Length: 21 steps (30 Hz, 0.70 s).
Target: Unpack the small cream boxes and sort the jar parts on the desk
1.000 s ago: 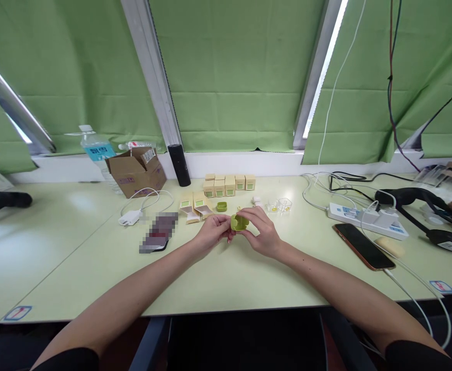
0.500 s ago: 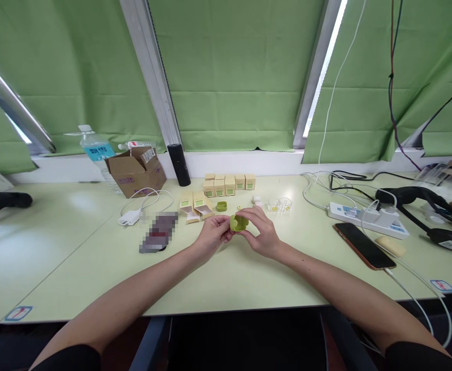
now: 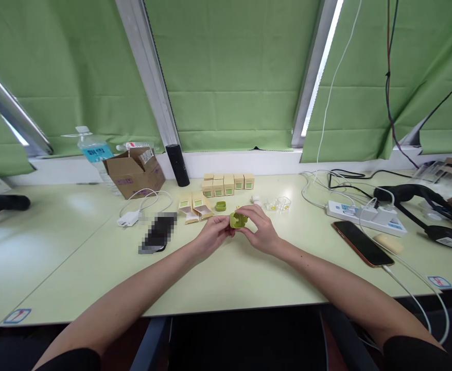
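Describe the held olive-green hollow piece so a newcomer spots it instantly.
On the pale-green table, find the bare left hand and bare right hand. Both grip the olive-green hollow rounded piece. Unlike the smaller olive-green tub beyond, it's in hand.

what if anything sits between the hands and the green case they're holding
Nothing visible: the fingers of the left hand and the right hand are directly on the green case. The other green piece lies on the table beyond the left hand, not between.

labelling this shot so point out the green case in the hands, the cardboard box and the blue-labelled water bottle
green case [image 3: 238,222], head view, visible middle
cardboard box [image 3: 142,181], head view, side wall
water bottle [image 3: 97,153], head view, its label
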Motion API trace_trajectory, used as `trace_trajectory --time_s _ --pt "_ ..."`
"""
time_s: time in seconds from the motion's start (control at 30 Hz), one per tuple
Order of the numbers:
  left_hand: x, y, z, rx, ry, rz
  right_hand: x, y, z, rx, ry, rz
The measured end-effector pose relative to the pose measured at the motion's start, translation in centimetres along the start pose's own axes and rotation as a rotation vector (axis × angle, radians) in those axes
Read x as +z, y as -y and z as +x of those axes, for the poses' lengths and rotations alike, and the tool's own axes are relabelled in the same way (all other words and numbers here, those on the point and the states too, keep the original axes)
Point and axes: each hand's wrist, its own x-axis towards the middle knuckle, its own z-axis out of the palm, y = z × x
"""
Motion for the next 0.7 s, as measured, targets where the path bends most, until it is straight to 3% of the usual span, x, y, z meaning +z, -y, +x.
trace_trajectory --time_s 0.23,0.3,0.5,0.7 --pt "-0.3 -0.6 -0.5 -0.05 0.213 -0.012 0.5 -0.3 -0.5 0.064 0.043 0.02" --pt "-0.4 -0.6 -0.4 -0.03 0.187 0.02 0.6 -0.2 -0.6 0.067 0.045 0.023" --pt "-1.7 -0.1 0.5 0.134 -0.073 0.075 0.4 -0.3 -0.5 0.051 -0.015 -0.083" --pt "-1.5 0.3 0.5 0.098 -0.026 0.12 0.1 -0.3 -0.4 -0.06 -0.096 -0.177"
